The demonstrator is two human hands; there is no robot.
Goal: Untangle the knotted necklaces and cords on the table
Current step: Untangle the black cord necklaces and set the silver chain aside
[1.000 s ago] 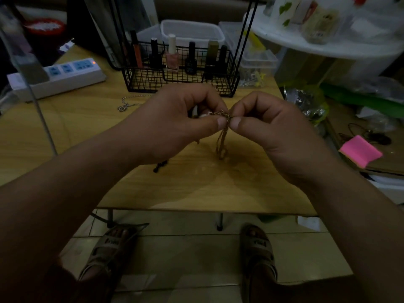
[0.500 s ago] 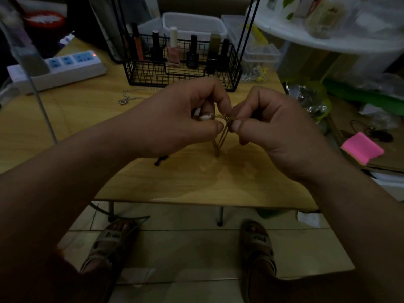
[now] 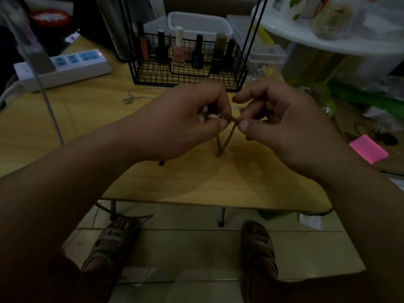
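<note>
Hands are drifting apart now, so the thin brown knotted cord [image 3: 228, 138] is spreading into a V over the light wooden table [image 3: 196, 184]. Left hand [image 3: 185, 125] and right hand [image 3: 284, 127] are both pinching it at the knot, which is probably loosening, too dim to say.

The tabletop [image 3: 87, 127] we're at looks like light wood or wood-look laminate, smooth with a soft sheen. The brownish cord [image 3: 227, 141] looks dull and a bit rough; thread or fine metal, we can't tell. The silver chain [image 3: 131, 98] is clearly metal, since it glints. The wire basket [image 3: 185, 75] is matt black metal, the power strip [image 3: 72, 71] smooth white plastic, the tub [image 3: 199, 25] frosted plastic, the pink pad [image 3: 368, 148] matt paper, and the floor tiles [image 3: 185, 248] smooth and slightly glossy.
</note>
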